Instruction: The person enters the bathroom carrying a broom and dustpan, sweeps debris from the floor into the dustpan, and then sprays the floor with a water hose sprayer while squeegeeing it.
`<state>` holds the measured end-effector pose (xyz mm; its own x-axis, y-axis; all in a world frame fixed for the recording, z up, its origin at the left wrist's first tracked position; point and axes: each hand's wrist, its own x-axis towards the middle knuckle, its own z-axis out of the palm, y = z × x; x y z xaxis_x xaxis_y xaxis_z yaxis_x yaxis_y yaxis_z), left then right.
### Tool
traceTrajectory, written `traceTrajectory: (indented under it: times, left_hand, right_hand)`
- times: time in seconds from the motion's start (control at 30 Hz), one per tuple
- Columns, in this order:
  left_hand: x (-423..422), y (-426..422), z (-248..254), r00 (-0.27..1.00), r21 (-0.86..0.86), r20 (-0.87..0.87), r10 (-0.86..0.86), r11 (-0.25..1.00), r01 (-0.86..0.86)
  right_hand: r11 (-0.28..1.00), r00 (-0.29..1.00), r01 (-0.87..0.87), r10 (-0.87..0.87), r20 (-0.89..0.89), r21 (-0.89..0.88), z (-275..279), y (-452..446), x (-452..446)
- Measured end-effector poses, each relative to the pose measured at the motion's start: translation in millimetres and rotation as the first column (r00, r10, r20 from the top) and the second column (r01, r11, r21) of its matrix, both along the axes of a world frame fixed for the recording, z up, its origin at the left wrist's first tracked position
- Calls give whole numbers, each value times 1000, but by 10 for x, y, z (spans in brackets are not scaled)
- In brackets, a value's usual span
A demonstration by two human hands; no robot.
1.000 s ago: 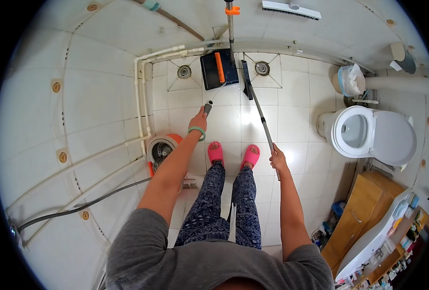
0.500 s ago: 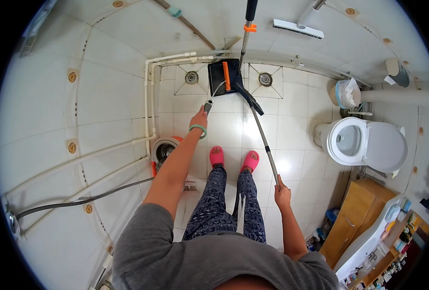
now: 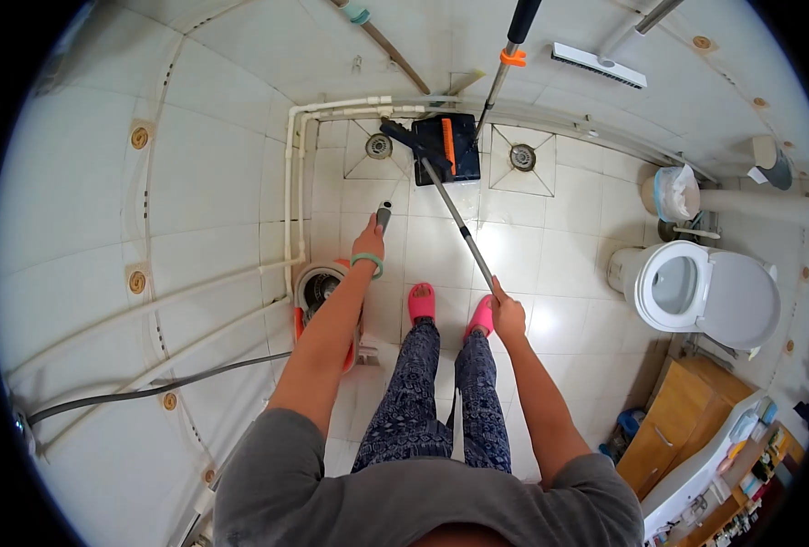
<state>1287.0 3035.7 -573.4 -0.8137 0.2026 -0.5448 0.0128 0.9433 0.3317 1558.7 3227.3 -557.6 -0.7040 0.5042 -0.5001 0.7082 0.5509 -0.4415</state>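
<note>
My left hand (image 3: 369,242), wearing a green bracelet, is closed around a grey spray nozzle (image 3: 384,214); a faint thin stream of water seems to run from its tip toward the wall. My right hand (image 3: 508,316) grips the grey pole of a broom (image 3: 453,211). The broom's dark head (image 3: 403,136) lies across the left part of a black dustpan (image 3: 465,168) and reaches over the left floor drain (image 3: 378,146). An orange toothed strip (image 3: 448,148) runs along the dustpan, whose long handle (image 3: 505,73) stands up against the wall.
At my left stands an orange-and-white mop bucket (image 3: 352,345) with a spinner, near a grey hose (image 3: 167,390). White pipes (image 3: 290,196) line the wall. A second drain (image 3: 522,157), a lined bin (image 3: 676,193), an open toilet (image 3: 674,283) and a wooden cabinet (image 3: 669,424) are to the right.
The broom head has swung left from the dustpan's right side to its left, over the left drain. My right hand has moved forward and left. The water stream has left the dustpan.
</note>
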Motion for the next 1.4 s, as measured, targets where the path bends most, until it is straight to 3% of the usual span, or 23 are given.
traceTrajectory:
  times: [0.13,0.23,0.27,0.33,0.37,0.53,0.63,0.7,0.83,0.87,0.93,1.07,1.17,1.23,1.4]
  left_hand:
    - [-13,-48,-100,992,31,107,74,996,-78]
    - [17,-70,-154,991,1,110,72,997,-72]
    - [34,-87,-186,991,6,115,66,998,-67]
    - [6,-96,-260,992,11,116,56,998,-58]
    - [11,-105,-294,988,28,132,76,996,-80]
    - [18,-112,-462,982,37,159,102,993,-109]
    - [39,-71,-496,987,30,150,50,998,-55]
    - [65,-83,-626,1000,55,3,18,998,-18]
    - [44,-27,-572,999,93,-11,33,995,-31]
    - [31,14,-495,996,86,54,70,994,-74]
    - [26,76,-430,988,79,121,100,991,-110]
    - [18,67,-472,997,43,52,51,998,-53]
    - [8,11,-574,999,63,-13,34,997,-34]
    - [-8,11,-598,998,104,-30,47,994,-43]
    - [-80,87,-540,993,116,87,85,989,-95]
  right_hand:
    - [994,993,-104,103,66,15,-332,16,-241]
    - [986,933,-159,163,321,-39,-474,-153,-150]
    - [987,932,-157,163,323,-46,-616,-221,-22]
    - [933,951,-266,212,226,244,-870,-316,120]
    - [933,950,-266,213,227,240,-894,-313,109]
    - [976,889,-211,217,404,-60,-571,-267,65]
    - [976,894,-218,197,403,6,-569,-359,30]
    - [977,903,-210,181,391,32,-560,-362,-8]
    - [979,924,-191,154,351,74,-420,-335,-39]
    - [979,923,-190,153,353,73,-433,-329,-20]
    - [981,979,-148,127,157,129,-511,-315,22]
    - [954,966,-217,179,186,207,-921,-217,-318]
    - [990,949,-139,124,288,32,-925,-219,-598]
    - [957,928,-260,212,306,126,-1095,-302,-451]
    - [966,941,-219,172,292,138,-1175,-310,-376]
